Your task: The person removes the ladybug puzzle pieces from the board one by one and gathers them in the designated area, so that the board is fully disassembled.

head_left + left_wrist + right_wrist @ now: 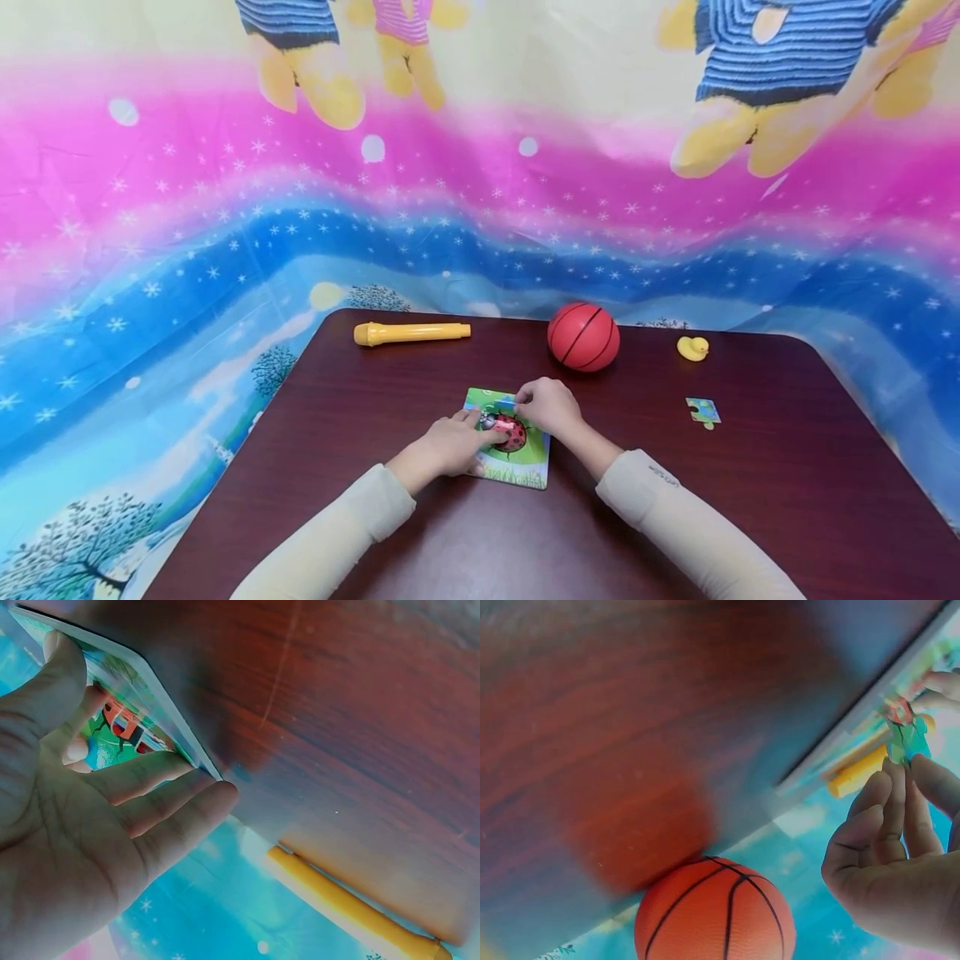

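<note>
We see a ladybird puzzle board [517, 454] lying flat near the middle of the dark wooden worktop [420, 533], with both hands meeting over it. The right hand [550, 407] hovers at the board's far edge and pinches a small puzzle piece [906, 733] between its fingertips, holding it just above the picture. The left hand [450, 443] rests on the board's left side, fingers straight and relaxed, the fingertips touching the printed surface and gripping nothing. Cream sleeves cover both forearms.

Beyond the board, toward the far edge of the worktop, an orange toy basketball [583, 336] sits just past the right hand. A yellow torch [411, 333] lies on its side at the far left, well apart from the hands. A small yellow duck [692, 347] stands at the far right, and a loose puzzle piece [703, 412] lies nearer, to the right of the board. A bright cartoon cloth [225, 208] hangs behind.
</note>
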Demonstrator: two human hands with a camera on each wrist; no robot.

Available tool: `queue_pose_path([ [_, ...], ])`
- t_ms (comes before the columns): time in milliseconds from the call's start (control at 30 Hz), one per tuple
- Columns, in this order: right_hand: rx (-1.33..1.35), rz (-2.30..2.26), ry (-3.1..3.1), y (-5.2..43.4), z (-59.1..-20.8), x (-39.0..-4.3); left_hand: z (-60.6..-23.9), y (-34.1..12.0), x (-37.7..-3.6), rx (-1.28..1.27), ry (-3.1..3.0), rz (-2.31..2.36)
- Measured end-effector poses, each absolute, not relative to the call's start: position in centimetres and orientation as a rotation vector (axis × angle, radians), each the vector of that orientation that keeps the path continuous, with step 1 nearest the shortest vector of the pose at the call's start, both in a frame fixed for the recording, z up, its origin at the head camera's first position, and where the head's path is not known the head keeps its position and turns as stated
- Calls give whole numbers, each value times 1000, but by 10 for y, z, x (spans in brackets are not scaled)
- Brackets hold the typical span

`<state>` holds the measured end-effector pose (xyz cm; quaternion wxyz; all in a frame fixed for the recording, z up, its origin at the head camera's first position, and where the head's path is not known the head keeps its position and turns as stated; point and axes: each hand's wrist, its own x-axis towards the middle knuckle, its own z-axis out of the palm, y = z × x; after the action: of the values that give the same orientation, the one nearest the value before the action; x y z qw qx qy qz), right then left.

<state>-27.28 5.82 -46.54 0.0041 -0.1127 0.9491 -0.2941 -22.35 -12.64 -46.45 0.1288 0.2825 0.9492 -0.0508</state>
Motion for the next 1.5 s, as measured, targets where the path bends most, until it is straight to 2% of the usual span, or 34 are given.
queue_pose_path([
  [367, -414, -1022, 2937, 80, -454, -267, -464, -123, -224, 848, 2759, -177],
  [667, -339, -1000, 2872, 159, -439, -269, -460, -131, -224, 812, 2781, -122],
  [967, -58, -965, 2908, 231, -448, -282, -463, -126, -223, 857, 2772, -96],
  [1500, 64, -834, 2821, 260, -467, -301, -463, -123, -222, 850, 2775, -108],
])
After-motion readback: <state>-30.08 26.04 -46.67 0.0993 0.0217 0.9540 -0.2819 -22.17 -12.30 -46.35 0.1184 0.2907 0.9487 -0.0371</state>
